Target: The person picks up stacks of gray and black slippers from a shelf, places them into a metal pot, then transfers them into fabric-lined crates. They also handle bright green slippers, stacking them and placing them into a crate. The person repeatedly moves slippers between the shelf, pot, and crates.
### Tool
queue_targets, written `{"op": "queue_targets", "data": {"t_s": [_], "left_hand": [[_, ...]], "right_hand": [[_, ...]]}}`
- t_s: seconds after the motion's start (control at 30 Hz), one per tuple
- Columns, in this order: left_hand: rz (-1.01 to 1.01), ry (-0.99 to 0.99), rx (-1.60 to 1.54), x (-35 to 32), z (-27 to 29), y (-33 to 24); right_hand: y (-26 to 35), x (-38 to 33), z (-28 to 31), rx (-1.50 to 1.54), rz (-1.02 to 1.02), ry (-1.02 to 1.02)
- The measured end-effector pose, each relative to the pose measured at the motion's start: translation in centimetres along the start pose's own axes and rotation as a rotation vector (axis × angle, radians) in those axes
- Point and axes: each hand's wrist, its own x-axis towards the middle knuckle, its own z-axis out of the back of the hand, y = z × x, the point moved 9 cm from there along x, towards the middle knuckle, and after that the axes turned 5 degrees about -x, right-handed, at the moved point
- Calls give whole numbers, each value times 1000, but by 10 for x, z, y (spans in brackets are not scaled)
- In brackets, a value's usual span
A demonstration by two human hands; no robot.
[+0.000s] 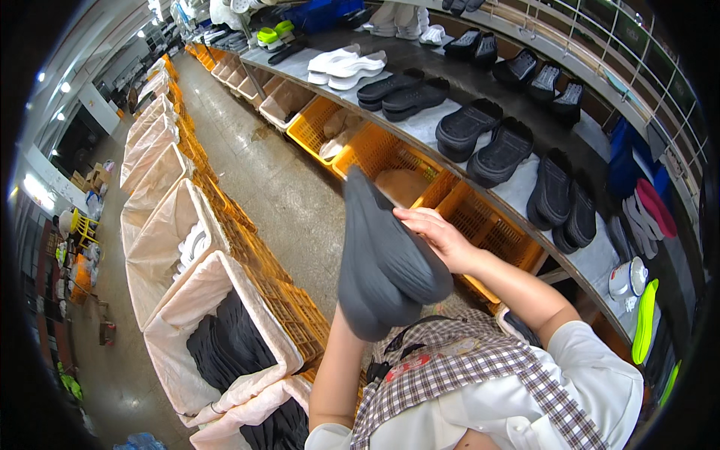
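A few black shoe soles, stacked close together, are held up in front of my apron. My right hand grips their right edge, with its fingers laid over the upper side. From below, my left forearm reaches up behind the soles, and they hide that hand and its fingers. The soles tilt with their narrower end up and their rounded ends toward me.
To my left, orange crates with pale cloth liners stand in a row; the nearest liner holds many black soles. On the right, a long bench bears pairs of black soles, white soles and a can. Yellow crates sit underneath.
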Motion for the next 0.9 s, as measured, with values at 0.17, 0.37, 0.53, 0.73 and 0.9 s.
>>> {"op": "queue_targets", "data": {"t_s": [0.17,0.37,0.53,0.73,0.9], "left_hand": [[236,-217,-873,-15,10,20],[311,-254,-916,-14,5,21],[359,-178,-1171,-18,-18,25],[373,-202,-951,-22,-15,39],[334,-230,-1176,-27,-21,37]], "right_hand": [[-39,-43,-13,743,-761,163],[-10,-56,-21,1052,-847,86],[0,-58,-26,966,-905,78],[-1,-61,-31,1085,-983,-7],[-2,-55,-27,938,-913,40]]}}
